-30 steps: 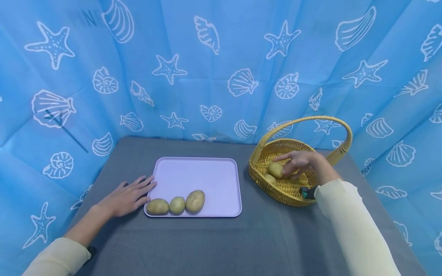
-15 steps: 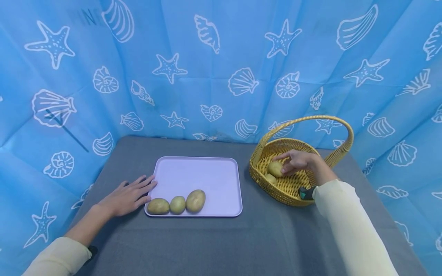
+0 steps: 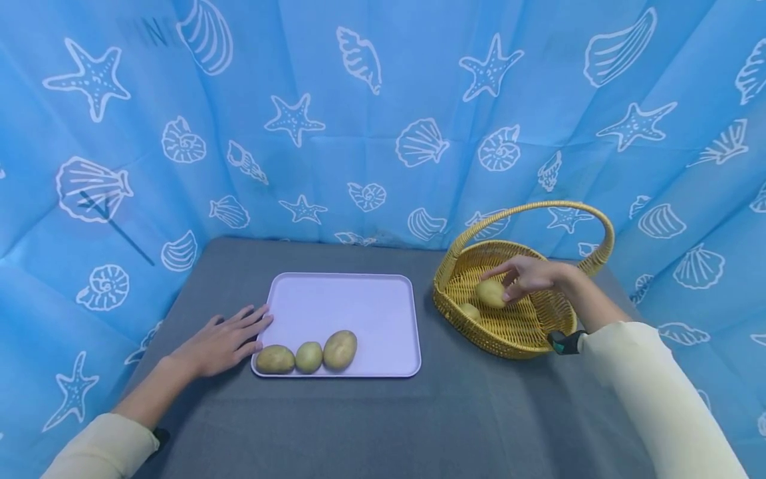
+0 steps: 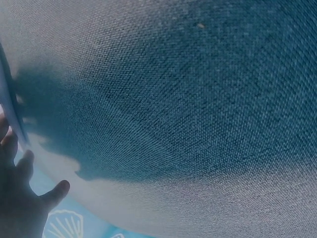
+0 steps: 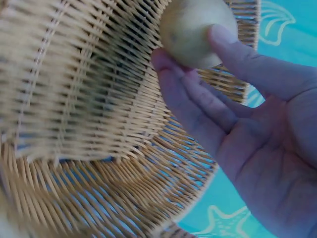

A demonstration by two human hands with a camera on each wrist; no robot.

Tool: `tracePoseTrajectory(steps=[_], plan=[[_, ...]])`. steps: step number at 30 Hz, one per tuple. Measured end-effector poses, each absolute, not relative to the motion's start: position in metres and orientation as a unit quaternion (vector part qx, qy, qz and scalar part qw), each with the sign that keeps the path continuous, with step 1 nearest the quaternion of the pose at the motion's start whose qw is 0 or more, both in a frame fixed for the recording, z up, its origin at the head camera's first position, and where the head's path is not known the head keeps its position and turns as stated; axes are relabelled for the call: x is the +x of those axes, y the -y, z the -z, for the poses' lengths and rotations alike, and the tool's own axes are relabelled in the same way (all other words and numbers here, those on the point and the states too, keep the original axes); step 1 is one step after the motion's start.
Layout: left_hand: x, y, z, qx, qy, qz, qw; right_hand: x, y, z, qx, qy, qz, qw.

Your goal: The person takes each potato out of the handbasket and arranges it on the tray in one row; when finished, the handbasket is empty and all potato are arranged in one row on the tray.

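My right hand (image 3: 526, 276) reaches into the wicker basket (image 3: 517, 332) and pinches a small potato (image 3: 491, 293) between thumb and fingers, a little above the basket floor. The right wrist view shows that potato (image 5: 195, 32) held at my fingertips (image 5: 168, 64) against the woven wall (image 5: 74, 99). A second potato (image 3: 469, 311) lies in the basket below it. My left hand (image 3: 224, 339) rests flat on the grey table beside the lilac tray (image 3: 341, 299), fingers straight at its left edge. Three potatoes (image 3: 308, 356) sit in a row along the tray's front.
A grey cloth covers the table (image 3: 383, 426). Blue curtains with shell and starfish prints (image 3: 383, 100) close in the back and both sides. The basket's tall arched handle (image 3: 562, 209) spans over my right hand. In the left wrist view only grey cloth (image 4: 188, 99) and my fingers (image 4: 25, 193) show.
My right hand closed on the potato in the basket and lifted it slightly to the right. The right forearm swung right. The left hand and tray potatoes stayed put.
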State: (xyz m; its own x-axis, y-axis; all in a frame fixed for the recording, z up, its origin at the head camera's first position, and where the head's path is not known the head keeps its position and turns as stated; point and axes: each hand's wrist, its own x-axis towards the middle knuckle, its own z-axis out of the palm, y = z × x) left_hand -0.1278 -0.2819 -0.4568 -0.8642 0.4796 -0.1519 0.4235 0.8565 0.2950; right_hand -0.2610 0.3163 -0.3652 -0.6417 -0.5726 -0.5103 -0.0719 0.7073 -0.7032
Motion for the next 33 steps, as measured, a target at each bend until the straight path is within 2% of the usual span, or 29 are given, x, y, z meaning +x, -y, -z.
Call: tracePoseTrajectory(steps=[8, 19, 33], plan=[[-0.129, 0.282, 0.459, 0.241, -0.955, -0.141, 0.098, -0.244, -0.313, 0.341, -0.274, -0.853, 0.298, 0.329], [-0.128, 0.282, 0.456, 0.237, -0.956, -0.128, 0.114, -0.226, -0.281, 0.334, -0.337, -0.798, 0.364, 0.342], [-0.128, 0.283, 0.457, 0.241, -0.956, -0.13, 0.108, -0.2, -0.199, 0.367, -0.4, -0.746, 0.405, 0.345]])
